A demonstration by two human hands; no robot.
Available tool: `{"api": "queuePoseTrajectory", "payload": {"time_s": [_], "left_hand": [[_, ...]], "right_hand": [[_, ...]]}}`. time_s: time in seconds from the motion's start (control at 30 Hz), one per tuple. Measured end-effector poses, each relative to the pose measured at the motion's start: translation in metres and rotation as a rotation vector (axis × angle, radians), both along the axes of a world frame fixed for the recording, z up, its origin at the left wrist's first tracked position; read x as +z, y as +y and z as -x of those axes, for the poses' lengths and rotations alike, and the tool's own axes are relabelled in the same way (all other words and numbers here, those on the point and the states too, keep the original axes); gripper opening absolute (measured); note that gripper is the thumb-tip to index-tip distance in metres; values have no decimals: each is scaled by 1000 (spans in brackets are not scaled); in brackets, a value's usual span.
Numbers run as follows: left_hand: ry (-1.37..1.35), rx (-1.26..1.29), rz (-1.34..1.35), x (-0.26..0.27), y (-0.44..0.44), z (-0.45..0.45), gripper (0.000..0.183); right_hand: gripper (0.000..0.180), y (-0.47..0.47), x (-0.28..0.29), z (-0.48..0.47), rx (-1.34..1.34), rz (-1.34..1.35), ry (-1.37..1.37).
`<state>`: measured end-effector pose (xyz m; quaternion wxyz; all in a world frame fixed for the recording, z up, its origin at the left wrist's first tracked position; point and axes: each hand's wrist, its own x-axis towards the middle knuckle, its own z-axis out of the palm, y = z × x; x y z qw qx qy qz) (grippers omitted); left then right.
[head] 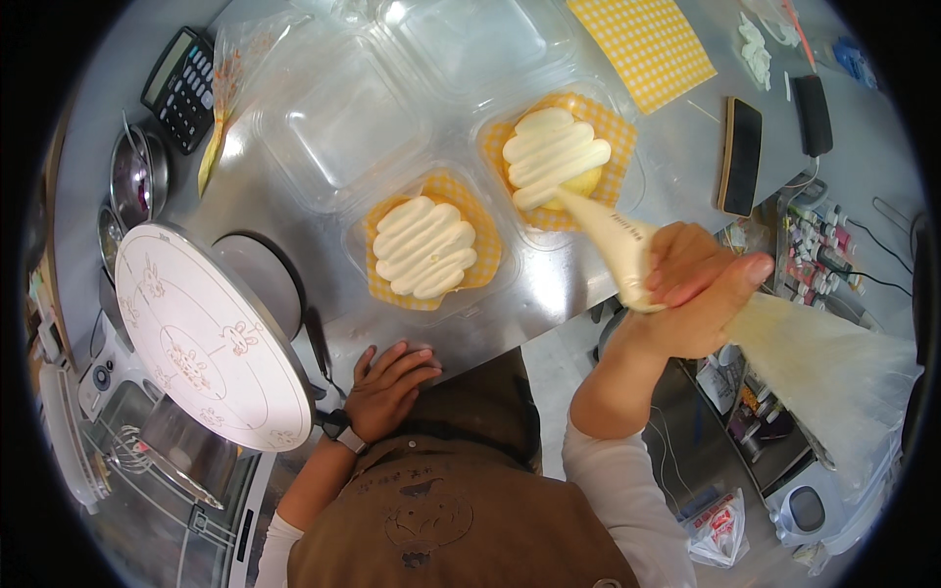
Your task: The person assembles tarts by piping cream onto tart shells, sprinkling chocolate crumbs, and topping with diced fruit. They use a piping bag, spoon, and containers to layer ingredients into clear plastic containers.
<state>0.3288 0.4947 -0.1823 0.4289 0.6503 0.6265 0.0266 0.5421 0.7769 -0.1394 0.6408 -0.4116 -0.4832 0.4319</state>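
Note:
My right hand [695,283] grips a piping bag [614,246] of pale cream, its tip touching the lower edge of the right cake. Wavy cream rows [555,151] cover most of that yellow cake, which sits on yellow checked paper [621,147] in a clear plastic clamshell container. To its lower left, a second cake [424,246] bears cream rows all over, on checked paper [481,253] in another clear container. My left hand [390,386] rests on the edge of the steel table [514,323], fingers spread, holding nothing.
A cake turntable [213,338] with printed rabbits stands at left, a spatula [317,342] beside it. Farther off are a calculator [180,88], metal bowls [140,176], a small piping bag [213,147], open container lids [345,125], checked sheets [647,44] and a phone [740,156].

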Motion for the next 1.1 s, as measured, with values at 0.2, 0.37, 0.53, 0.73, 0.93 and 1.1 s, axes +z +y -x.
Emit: {"api": "queuePoseTrajectory", "payload": {"time_s": [0.2, 0.37, 0.53, 0.73, 0.93, 1.1], "left_hand": [[3, -2, 7, 1, 1, 0, 51], [15, -3, -15, -1, -2, -1, 51], [0, -18, -14, -4, -5, 1, 50], [-4, -10, -15, -4, -4, 0, 49], [-56, 1, 47, 2, 0, 2, 51], [-165, 37, 68, 6, 1, 6, 47]], "right_hand": [[56, 16, 6, -13, -222, -15, -100], [54, -6, 6, -6, -79, 46, -11], [52, -6, 7, -12, -52, 30, -54], [56, 16, 3, -25, -226, -39, -66], [58, 29, 48, -85, -130, 60, 327], [59, 18, 106, -139, 79, 313, 42]]}}
